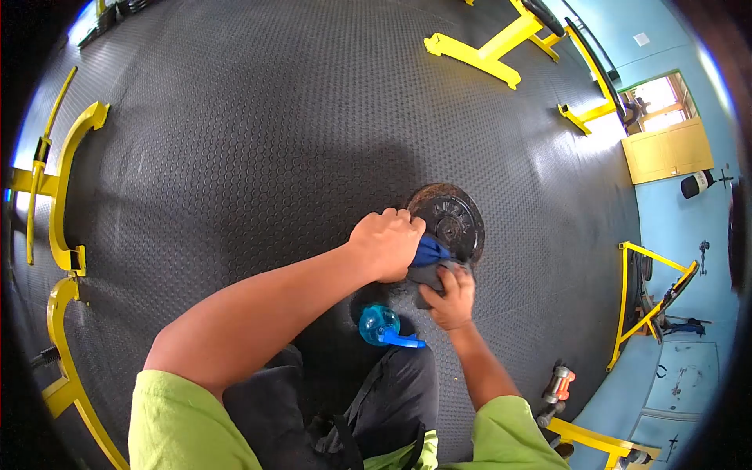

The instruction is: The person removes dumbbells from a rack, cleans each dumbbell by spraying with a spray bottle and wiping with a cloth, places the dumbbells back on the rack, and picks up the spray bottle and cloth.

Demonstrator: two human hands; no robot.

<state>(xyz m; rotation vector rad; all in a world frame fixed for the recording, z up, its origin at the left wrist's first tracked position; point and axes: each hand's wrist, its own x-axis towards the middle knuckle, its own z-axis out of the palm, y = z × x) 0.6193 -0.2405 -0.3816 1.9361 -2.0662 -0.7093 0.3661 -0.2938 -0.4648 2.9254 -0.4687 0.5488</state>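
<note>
A round dark weight plate (449,222) with raised lettering and rusty patches on its rim is in front of me. My left hand (388,243) is closed at the plate's left edge, its fingers curled over the rim; the fingertips are partly hidden. In my right hand (452,298) is a bunched blue and grey cloth (431,252), which lies against the lower part of the plate. Near my knee, below the left hand, a translucent blue spray bottle (379,323) has its blue trigger head pointing right.
Black studded rubber flooring (258,141) surrounds me. Yellow gym frames stand at the left (59,188), the far side (482,59) and the right (654,313). A red and grey dumbbell (559,384) is at lower right, near the blue wall (666,211).
</note>
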